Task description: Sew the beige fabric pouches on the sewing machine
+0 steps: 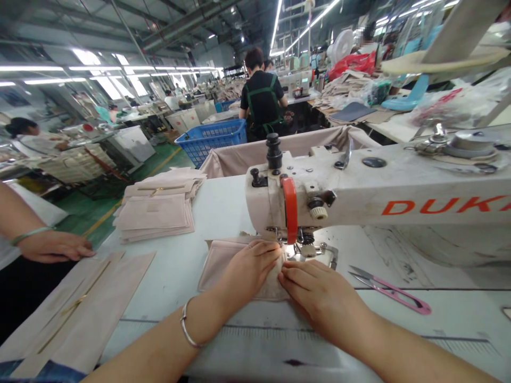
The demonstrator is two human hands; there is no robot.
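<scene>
Under the presser foot of the sewing machine [343, 186] lies a beige fabric piece [223, 260] with stitched edges. My left hand [253, 266] presses down on its top, fingers together, their tips close beside the needle area. My right hand [315, 287] grips the piece's right edge, just in front of the foot; its thumb is hidden. The needle itself is hard to make out between the hands. Right of my right hand, pink-handled thread snips [393, 292] rest on the table.
A stack of beige pieces [155, 210] sits at the table's left. A beige panel with a zipper [80, 303] lies nearer, beside another person's hand [56, 246]. Behind the table are a fabric-lined bin [235, 159], a blue basket [213, 139] and a seated co-worker [261, 98].
</scene>
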